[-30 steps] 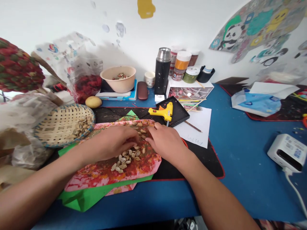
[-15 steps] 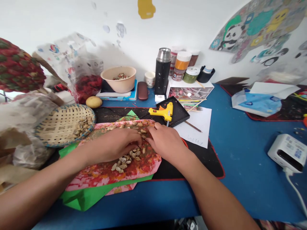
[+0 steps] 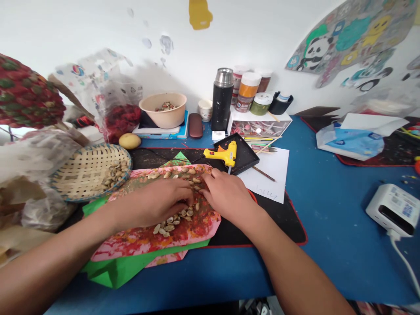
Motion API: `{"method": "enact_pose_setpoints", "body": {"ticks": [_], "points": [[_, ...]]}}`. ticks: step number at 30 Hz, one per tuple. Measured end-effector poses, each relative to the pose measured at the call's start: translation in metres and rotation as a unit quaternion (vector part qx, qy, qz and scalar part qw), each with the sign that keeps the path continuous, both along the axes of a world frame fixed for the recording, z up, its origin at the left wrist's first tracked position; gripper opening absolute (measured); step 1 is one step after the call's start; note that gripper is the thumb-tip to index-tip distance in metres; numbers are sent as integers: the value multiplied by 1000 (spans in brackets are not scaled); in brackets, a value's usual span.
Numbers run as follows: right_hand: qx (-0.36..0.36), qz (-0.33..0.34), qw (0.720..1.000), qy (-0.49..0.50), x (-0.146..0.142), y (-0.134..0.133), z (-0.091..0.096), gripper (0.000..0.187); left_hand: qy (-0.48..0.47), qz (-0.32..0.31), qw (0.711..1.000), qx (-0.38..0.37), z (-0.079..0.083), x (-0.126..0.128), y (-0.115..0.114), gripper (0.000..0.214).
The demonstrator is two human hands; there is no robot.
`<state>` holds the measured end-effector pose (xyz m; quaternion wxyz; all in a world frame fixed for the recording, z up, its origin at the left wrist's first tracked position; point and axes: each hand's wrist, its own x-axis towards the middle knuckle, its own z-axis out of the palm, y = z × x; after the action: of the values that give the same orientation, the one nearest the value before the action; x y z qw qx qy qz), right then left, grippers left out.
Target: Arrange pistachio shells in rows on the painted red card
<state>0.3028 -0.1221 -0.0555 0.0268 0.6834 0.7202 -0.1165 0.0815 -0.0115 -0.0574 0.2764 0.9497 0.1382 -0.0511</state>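
Observation:
Over a paint-stained pink sheet (image 3: 193,234), my left hand (image 3: 164,199) is curled with its fingertips down among the peanuts. What its fingers pinch, if anything, is hidden. My right hand (image 3: 226,192) rests at the sheet's right side, thumb and forefinger apart, beside several whole peanuts (image 3: 196,180). A small heap of split peanut shells (image 3: 169,227) lies just in front of my left hand. Under the pink sheet is a green sheet (image 3: 114,271). More shells (image 3: 114,174) sit in a woven basket (image 3: 75,175) to the left.
A yellow glue gun (image 3: 223,154) lies on a black tray (image 3: 244,157) behind my right hand. Farther back stand a bowl (image 3: 163,113), a black thermos (image 3: 221,103) and paint jars (image 3: 248,92). A potato (image 3: 129,141) is behind the basket. At right sits a white device (image 3: 393,212).
The view has tilted very slightly. My left fingers have shifted a little over the peanuts, while my right hand stays practically in place.

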Motion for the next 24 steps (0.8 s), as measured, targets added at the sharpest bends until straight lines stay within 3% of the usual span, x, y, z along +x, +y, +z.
{"method": "enact_pose_setpoints", "body": {"ticks": [9, 24], "points": [[-2, 4, 1000, 0, 0, 0, 1, 40, 2, -18, 1000, -18, 1, 3, 3, 28], [-12, 2, 1000, 2, -1, 0, 2, 38, -31, -20, 998, -46, -2, 0, -2, 20]]}}
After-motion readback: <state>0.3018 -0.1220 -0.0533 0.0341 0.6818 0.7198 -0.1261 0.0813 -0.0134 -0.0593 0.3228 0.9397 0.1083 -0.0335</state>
